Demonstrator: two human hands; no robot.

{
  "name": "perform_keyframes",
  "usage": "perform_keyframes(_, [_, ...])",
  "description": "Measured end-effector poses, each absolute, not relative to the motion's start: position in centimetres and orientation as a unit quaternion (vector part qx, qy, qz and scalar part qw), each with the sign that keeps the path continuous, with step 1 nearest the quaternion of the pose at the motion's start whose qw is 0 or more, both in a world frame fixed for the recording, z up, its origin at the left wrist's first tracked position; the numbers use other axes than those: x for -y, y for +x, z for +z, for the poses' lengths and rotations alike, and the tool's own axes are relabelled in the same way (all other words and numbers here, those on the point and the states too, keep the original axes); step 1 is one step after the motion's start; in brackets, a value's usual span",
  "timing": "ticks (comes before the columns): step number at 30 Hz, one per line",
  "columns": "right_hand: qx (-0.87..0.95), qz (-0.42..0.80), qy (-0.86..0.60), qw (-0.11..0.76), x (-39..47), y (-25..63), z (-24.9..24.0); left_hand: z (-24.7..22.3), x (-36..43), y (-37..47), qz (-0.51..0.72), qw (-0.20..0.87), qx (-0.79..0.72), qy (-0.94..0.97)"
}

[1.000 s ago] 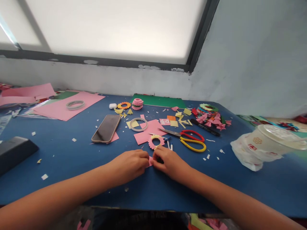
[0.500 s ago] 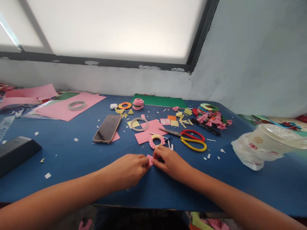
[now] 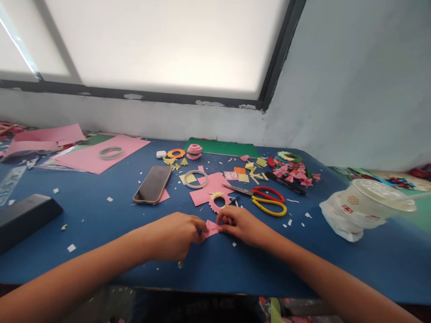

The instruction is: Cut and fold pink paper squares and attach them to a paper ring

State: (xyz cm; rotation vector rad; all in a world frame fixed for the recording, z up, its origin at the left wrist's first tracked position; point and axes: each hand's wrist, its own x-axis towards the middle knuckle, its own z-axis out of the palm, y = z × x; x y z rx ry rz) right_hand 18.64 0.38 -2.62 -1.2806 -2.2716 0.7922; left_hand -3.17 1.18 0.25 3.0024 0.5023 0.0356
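A small pink paper piece (image 3: 211, 229) lies on the blue table (image 3: 101, 224) between my two hands. My left hand (image 3: 175, 235) pinches its left edge with the fingertips. My right hand (image 3: 240, 224) presses on its right edge. Just beyond my fingers lies a pink toothed paper ring (image 3: 217, 201) with a yellow bit on it. Red and yellow scissors (image 3: 267, 199) lie shut to the right of that ring.
A phone (image 3: 153, 184) lies face up at centre left, near a tape ring (image 3: 195, 178) and pink paper sheets (image 3: 101, 154). A plastic cup in a bag (image 3: 363, 206) lies at right. A black box (image 3: 25, 217) sits at left. Paper flowers (image 3: 291, 168) and scraps lie at the back.
My left hand has slid a little toward me and left, so more of the pink piece shows between my hands. The view has tilted slightly.
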Motion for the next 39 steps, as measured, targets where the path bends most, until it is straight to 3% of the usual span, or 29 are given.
perform_keyframes(6, [0.851,0.266,-0.402,0.21,-0.2,19.3,-2.9,0.7,-1.5,-3.0,0.044,0.18,-0.203,0.962])
perform_keyframes(11, [0.888,0.198,-0.351,0.221,0.0,19.6,-3.4,-0.4,-1.8,-2.0,0.093,0.164,-0.256,0.948])
perform_keyframes(19, [0.906,0.149,-0.323,0.229,0.0,19.7,-3.7,-0.2,-2.2,-2.5,0.08,0.182,-0.22,0.955])
perform_keyframes(33, [0.904,0.114,-0.336,0.237,0.7,19.4,-3.9,-0.3,-2.4,-2.8,0.07,0.109,-0.185,0.974])
perform_keyframes(39, [0.898,0.105,-0.35,0.244,0.7,19.1,-4.2,0.1,-1.9,-2.6,0.059,0.031,-0.131,0.989])
